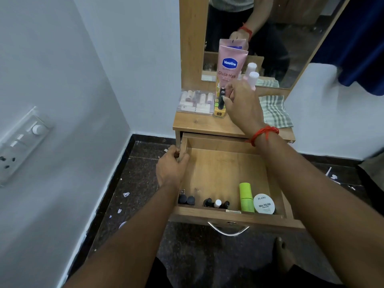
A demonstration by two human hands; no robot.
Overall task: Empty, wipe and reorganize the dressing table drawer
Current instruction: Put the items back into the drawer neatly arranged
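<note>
The wooden drawer (220,169) is pulled out. Along its front stand several small dark nail polish bottles (216,203), a green bottle (246,197) and a white nail polish remover tub (264,204). My left hand (171,168) grips the drawer's left wall. Up on the table top (199,123), my right hand (242,104) has its fingers on slim black tubes (222,98) standing on a yellow box (219,113). Behind them stands a pink Vaseline tube (229,65), with pink bottles (252,76) beside it.
A clear organiser of lipsticks (196,101) sits at the table's left. A checked cloth (275,112) lies at the right. The mirror (270,38) rises behind. A switch panel (20,144) is on the left wall. Paper scraps litter the dark floor (128,196).
</note>
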